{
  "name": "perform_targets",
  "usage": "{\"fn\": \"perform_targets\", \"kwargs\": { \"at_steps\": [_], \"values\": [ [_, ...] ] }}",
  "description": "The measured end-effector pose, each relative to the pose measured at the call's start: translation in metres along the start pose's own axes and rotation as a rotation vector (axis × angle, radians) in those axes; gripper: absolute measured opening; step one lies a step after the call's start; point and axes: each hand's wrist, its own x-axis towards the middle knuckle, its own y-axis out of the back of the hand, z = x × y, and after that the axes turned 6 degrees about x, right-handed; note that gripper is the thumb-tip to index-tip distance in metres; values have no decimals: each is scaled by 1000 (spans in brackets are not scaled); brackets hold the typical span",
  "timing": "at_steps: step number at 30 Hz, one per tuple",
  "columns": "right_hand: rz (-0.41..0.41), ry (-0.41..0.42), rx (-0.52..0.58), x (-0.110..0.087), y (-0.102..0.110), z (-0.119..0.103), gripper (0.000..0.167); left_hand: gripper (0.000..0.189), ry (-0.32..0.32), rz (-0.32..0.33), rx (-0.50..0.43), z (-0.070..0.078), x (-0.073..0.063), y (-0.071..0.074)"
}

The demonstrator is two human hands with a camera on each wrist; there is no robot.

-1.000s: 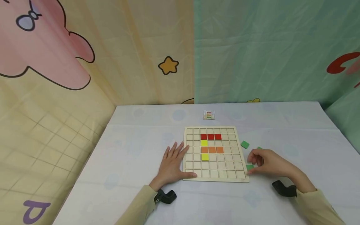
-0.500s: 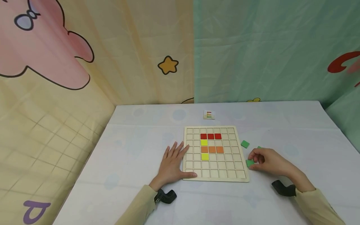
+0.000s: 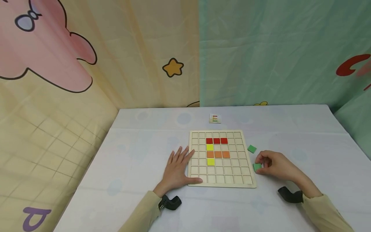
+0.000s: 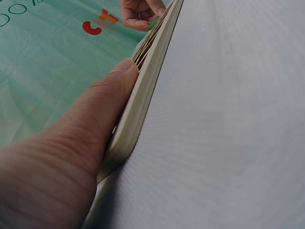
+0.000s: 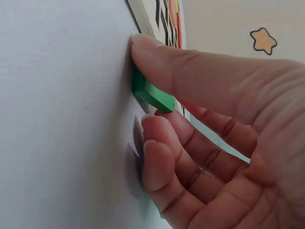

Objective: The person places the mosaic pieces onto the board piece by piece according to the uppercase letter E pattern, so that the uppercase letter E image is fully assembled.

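A pale wooden grid board lies flat on the table. My left hand rests on its left side with fingers spread, the thumb lying over the near left corner. Red tiles, orange tiles and two yellow tiles fill some of its squares. Just off the board's right edge, my right hand pinches a green square tile between thumb and index finger. The right wrist view shows this tile's thick green edge close to the tabletop, with the other fingers curled beneath the thumb.
Another green tile lies right of the board, beyond the right hand. A small card printed with a coloured grid pattern lies behind the board. Patterned curtains hang at the table's back edge.
My right hand has slid the green tile slightly away from me, along the board's right edge. A further green tile is now hidden behind that hand. The left hand has stayed put.
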Motion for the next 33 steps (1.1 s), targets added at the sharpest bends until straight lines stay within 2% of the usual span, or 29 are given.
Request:
{"fn": "perform_targets", "kwargs": {
  "at_steps": [7,16,22,26,29,33],
  "values": [
    [27,-45,56,1,-2,1,25,108,1,-3,11,-1,-1,1],
    [3,-110,127,2,-4,4,17,109,1,-3,15,-1,0,0],
    [98,-126,119,4,-11,-1,15,108,-1,1,15,-1,0,-1],
    [132,-142,158,8,-19,-15,17,108,0,-1,22,-1,0,-1],
    [105,-129,200,14,-27,-27,16,109,1,-1,20,-1,0,0],
    [18,-42,214,24,-44,-41,10,109,-3,2,17,0,0,0]
  ]
}}
